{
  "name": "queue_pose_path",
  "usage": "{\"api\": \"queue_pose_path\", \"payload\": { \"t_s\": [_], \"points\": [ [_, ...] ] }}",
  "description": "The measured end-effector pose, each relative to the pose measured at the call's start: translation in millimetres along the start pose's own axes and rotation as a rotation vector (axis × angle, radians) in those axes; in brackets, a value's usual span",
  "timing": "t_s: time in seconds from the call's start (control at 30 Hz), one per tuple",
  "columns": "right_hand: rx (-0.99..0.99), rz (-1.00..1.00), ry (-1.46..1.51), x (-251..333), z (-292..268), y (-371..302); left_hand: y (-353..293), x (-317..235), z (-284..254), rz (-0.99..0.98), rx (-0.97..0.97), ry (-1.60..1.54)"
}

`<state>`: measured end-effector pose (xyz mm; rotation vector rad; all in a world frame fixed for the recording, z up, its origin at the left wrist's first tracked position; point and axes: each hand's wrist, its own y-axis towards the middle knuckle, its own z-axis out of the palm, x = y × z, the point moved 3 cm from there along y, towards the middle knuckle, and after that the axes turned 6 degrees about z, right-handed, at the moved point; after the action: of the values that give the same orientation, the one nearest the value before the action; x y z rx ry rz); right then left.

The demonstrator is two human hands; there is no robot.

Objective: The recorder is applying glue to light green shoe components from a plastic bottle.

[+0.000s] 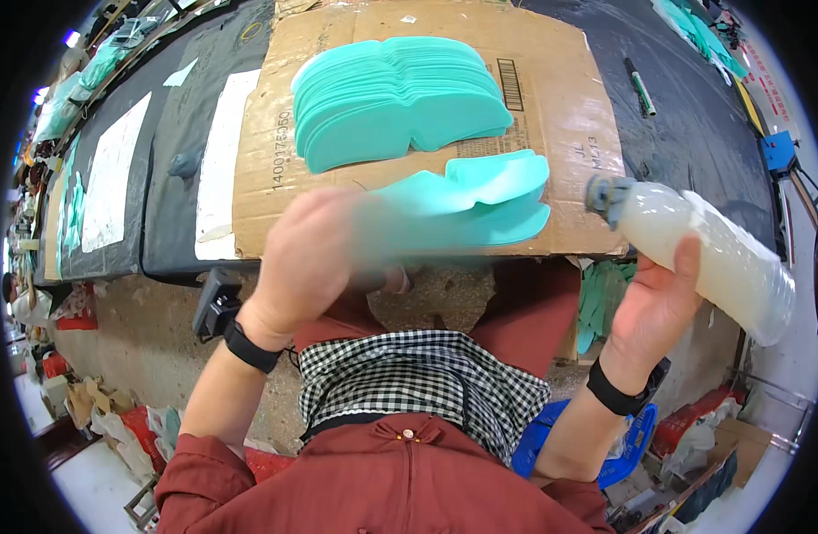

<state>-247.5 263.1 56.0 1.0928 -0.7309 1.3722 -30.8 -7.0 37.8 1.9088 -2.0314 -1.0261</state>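
Observation:
My right hand [656,301] is wrapped around a translucent plastic bottle [729,262] with whitish contents. The bottle lies tilted, its grey-blue nozzle end [607,199] pointing left over the cardboard's right edge. At the left end of a few teal curved fabric pieces [507,200] is my left hand [311,254]. Motion smears its fingers and that end of the pieces, so its grip cannot be made out. The pieces' right ends stand a little apart, one above another. Behind them a thick fanned stack of matching teal pieces [400,102] rests on the flattened cardboard [569,80].
The cardboard covers part of a dark worktable [693,116]. A marker pen [640,87] lies at its right, white sheets [117,178] at its left. Below the table's front edge hang more teal pieces [597,303]. A blue basket [636,445] stands by my right forearm.

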Motion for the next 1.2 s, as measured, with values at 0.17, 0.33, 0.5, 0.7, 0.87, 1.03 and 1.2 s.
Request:
{"api": "queue_pose_path", "payload": {
  "t_s": [0.17, 0.33, 0.5, 0.7, 0.87, 1.03, 1.2],
  "points": [
    [0.104, -0.011, -0.235, -25, 39, 4, -26, -6, 9, -0.009, 0.109, 0.006],
    [0.498, 0.045, -0.550, -58, 97, -19, -30, -4, 13, -0.099, 0.190, -0.035],
    [0.746, -0.466, -0.821, -46, 135, -34, -41, 0, 15, -0.201, 0.188, -0.084],
    [0.476, 0.054, -0.626, -56, 118, 20, -34, -6, 18, -0.168, 0.145, -0.028],
    [0.676, -0.086, -0.735, -52, 133, -8, -36, -4, 16, -0.205, 0.149, -0.042],
    [0.495, -0.030, -0.758, -41, 87, 39, -33, -10, 12, -0.269, 0.160, 0.030],
    [0.492, -0.058, -0.775, -38, 79, 1, -43, -8, 13, -0.300, 0.143, -0.006]
  ]
}}
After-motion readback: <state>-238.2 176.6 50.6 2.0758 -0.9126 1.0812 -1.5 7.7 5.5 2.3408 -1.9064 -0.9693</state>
